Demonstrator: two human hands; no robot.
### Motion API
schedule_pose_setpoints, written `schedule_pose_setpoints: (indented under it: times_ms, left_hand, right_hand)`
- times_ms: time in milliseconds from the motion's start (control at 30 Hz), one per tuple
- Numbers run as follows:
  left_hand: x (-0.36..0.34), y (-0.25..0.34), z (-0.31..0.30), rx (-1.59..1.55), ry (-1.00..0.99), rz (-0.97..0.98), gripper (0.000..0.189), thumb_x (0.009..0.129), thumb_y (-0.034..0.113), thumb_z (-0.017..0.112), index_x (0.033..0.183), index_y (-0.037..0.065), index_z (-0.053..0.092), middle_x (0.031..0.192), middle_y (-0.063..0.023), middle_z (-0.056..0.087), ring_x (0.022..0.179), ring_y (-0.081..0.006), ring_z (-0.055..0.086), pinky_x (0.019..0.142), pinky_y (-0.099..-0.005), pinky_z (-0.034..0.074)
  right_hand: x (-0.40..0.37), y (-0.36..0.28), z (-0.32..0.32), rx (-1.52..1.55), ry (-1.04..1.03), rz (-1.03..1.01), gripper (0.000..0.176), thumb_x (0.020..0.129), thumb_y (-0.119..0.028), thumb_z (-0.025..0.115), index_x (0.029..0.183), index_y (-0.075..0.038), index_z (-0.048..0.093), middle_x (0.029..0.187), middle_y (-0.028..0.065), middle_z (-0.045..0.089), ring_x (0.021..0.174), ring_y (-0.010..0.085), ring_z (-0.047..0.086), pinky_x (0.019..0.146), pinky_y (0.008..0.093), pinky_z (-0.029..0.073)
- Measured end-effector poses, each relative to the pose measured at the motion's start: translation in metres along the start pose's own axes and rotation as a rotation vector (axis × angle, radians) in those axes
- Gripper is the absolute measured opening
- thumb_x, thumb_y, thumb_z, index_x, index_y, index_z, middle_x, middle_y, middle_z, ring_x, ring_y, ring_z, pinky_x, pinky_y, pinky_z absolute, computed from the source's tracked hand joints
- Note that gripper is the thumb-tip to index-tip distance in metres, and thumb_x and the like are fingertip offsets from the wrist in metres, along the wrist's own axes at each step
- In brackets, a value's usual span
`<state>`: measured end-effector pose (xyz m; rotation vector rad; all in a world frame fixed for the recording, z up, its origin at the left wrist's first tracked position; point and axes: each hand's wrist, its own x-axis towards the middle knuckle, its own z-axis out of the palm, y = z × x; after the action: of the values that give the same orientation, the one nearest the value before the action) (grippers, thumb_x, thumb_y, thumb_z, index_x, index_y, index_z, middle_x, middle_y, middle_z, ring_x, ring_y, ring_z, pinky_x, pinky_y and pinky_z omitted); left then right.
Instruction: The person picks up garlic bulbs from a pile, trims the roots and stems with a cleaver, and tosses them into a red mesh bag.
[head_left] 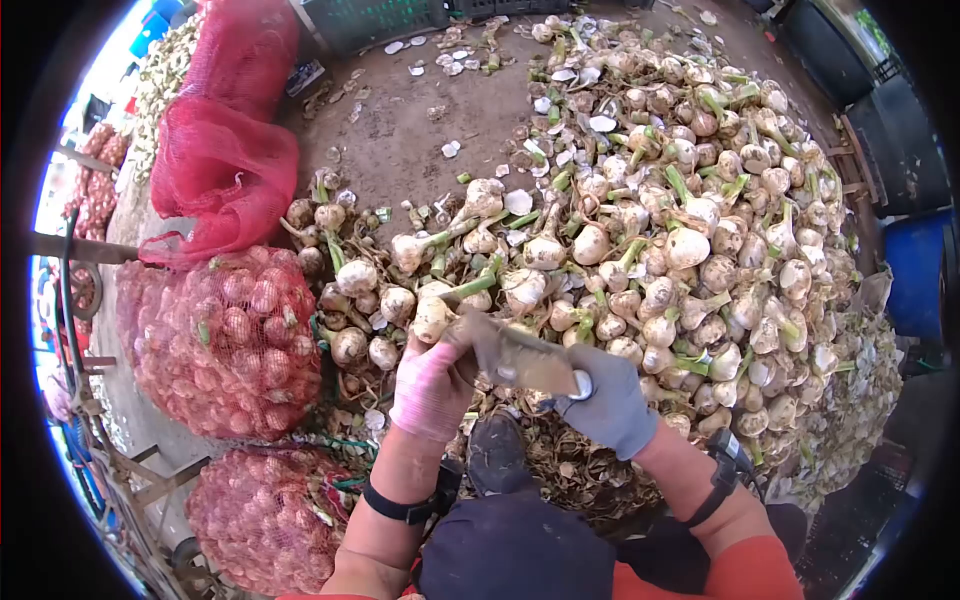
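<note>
Left hand (432, 388) grips bulb (432, 318), right hand (612, 408) knife (520, 360) — sacks (225, 340) crowd left edge.

Pink left glove (432, 388), grey right glove (612, 408), black wristbands (400, 508).

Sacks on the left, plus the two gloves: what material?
Sacks: red open-weave net, likely plastic mesh; the contents show through it. Left hand glove: pink knit fabric, matte, softly creased, gripping a bulb. Right hand glove: grey knit, possibly coated, too blurred to tell. It grips a flat tool, dull brownish, probably metal.
</note>
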<state>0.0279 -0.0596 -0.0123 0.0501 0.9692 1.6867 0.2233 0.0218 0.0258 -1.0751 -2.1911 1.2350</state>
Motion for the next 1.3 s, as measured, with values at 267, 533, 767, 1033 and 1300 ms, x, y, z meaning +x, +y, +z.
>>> schedule_pose_setpoints:
  times_ms: [267,533,767,1033,1300]
  left_hand:
    - [-0.012,-0.017,0.014,0.945,-0.197,0.201,0.030,0.094,0.004,0.051,0.123,-0.001,0.053,0.114,-0.0142,0.061,0.105,-0.0283,0.060,0.092,-0.0369,0.053]
    - [0.007,0.006,0.087,-0.033,-0.239,-0.159,0.051,0.082,0.002,0.067,0.128,0.001,0.046,0.113,-0.0123,0.058,0.110,-0.0203,0.057,0.098,-0.0329,0.048]
    - [0.063,0.021,0.005,1.997,0.155,0.254,0.058,0.073,0.025,0.075,0.125,0.011,0.054,0.117,-0.0147,0.058,0.115,-0.0316,0.052,0.099,-0.0444,0.042]
    - [0.076,0.013,-0.054,2.186,0.164,0.226,0.054,0.064,0.021,0.073,0.117,0.021,0.058,0.110,-0.0115,0.057,0.112,-0.0315,0.051,0.099,-0.0461,0.038]
    - [0.033,0.012,-0.031,0.913,0.012,0.188,0.045,0.076,0.009,0.065,0.119,0.004,0.052,0.109,-0.0077,0.058,0.096,-0.0179,0.057,0.082,-0.0341,0.050]
  right_hand:
    - [0.007,0.006,0.012,-0.055,0.051,-0.126,0.020,0.074,-0.010,0.070,0.091,-0.005,0.063,0.084,0.0141,0.066,0.070,0.0315,0.065,0.064,0.0376,0.052]
    - [0.006,0.055,0.022,0.339,0.068,0.468,0.021,0.076,-0.013,0.079,0.087,-0.003,0.064,0.074,0.0055,0.065,0.066,0.0115,0.059,0.063,0.0291,0.050]
    - [0.008,0.057,0.017,0.440,0.020,0.555,0.017,0.079,-0.008,0.075,0.085,-0.001,0.062,0.075,0.0034,0.065,0.069,0.0092,0.059,0.067,0.0270,0.050]
    - [0.003,0.073,0.031,0.404,-0.023,0.507,0.017,0.079,-0.011,0.076,0.083,-0.002,0.062,0.074,0.0026,0.064,0.067,0.0093,0.057,0.063,0.0278,0.049]
    - [0.002,0.051,0.019,0.418,0.007,0.429,0.016,0.080,-0.010,0.074,0.084,-0.002,0.061,0.073,0.0031,0.064,0.068,0.0099,0.059,0.063,0.0273,0.049]
